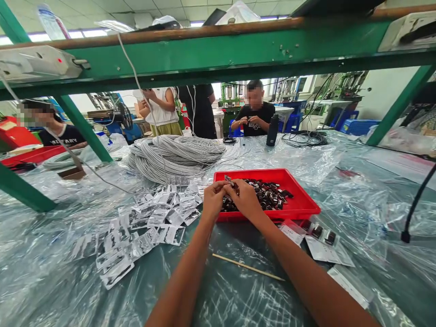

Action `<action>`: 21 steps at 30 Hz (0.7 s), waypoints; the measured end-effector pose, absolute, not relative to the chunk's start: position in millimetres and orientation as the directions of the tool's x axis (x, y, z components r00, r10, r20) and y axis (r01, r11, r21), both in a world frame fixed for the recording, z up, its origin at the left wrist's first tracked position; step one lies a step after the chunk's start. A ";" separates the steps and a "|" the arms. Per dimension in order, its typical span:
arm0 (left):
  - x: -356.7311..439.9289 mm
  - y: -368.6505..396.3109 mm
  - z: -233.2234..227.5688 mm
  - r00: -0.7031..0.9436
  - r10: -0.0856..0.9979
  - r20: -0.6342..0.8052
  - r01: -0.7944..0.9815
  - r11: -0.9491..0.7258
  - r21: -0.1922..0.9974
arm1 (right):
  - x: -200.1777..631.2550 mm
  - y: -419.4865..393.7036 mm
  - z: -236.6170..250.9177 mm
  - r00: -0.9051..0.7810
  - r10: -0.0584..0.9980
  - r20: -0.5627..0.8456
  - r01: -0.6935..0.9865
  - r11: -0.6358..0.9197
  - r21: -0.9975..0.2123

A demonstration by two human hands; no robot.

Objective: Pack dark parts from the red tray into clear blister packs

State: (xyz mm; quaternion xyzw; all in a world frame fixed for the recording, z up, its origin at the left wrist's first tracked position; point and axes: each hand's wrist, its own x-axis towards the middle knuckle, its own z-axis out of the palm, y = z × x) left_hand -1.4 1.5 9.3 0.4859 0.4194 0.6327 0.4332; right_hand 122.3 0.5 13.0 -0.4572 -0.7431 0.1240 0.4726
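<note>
Pinching together at the near left corner of the red tray (299, 206), both hands are seen fingertip to fingertip. A small dark part (227, 179) is held between them, just above the tray's near rim; its shape is too small to make out. The left hand (213, 200) is curled, thumb and fingers closed on the part from the left. The right hand (245, 199) is likewise pressed shut on it from the right, knuckles toward the camera.

A heap of dark small parts (269, 196) lies in the tray, just right of and beyond the right hand. Small clear bags (150, 227) are scattered on the plastic-covered table (51, 272), left of the left hand and nearer. A thin wooden stick (248, 267) lies between the forearms, near side. A few bagged pieces (318, 234) rest right of the tray. Coiled grey cable (177, 156) is piled farther off, behind the bags.
</note>
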 end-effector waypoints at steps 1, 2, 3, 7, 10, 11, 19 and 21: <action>-2.2 1.1 10.1 -0.117 0.961 0.249 -0.143 -0.265 0.954 | 127.9 2.8 14.7 -0.138 0.814 0.565 0.525 0.543 -0.655; -3.7 1.1 10.7 -0.089 0.966 0.242 -0.144 -0.253 0.957 | 133.5 5.2 16.5 -0.149 0.826 0.544 0.484 0.541 -0.688; -5.7 1.3 11.1 -0.063 0.971 0.231 -0.143 -0.238 0.961 | 138.8 7.6 18.1 -0.168 0.835 0.525 0.444 0.539 -0.716; -17.6 1.9 14.5 0.073 0.978 0.193 -0.022 -0.192 0.981 | 151.7 15.2 20.3 -0.271 0.843 0.465 0.434 0.538 -0.722; -25.2 -0.8 22.6 0.232 0.943 0.237 0.232 -0.290 0.928 | 153.2 18.1 17.4 -0.339 0.821 0.460 0.538 0.570 -0.621; -26.7 -2.2 25.9 0.262 0.930 0.259 0.334 -0.339 0.879 | 153.1 18.7 16.1 -0.350 0.817 0.458 0.564 0.574 -0.594; -30.5 1.3 29.3 -0.025 0.946 0.324 0.592 -0.247 0.767 | 159.4 22.3 16.3 -0.334 0.837 0.434 0.642 0.539 -0.546; -29.6 5.3 22.3 -0.166 0.950 0.266 0.441 -0.170 0.881 | 154.3 18.5 17.7 -0.287 0.810 0.512 0.704 0.541 -0.461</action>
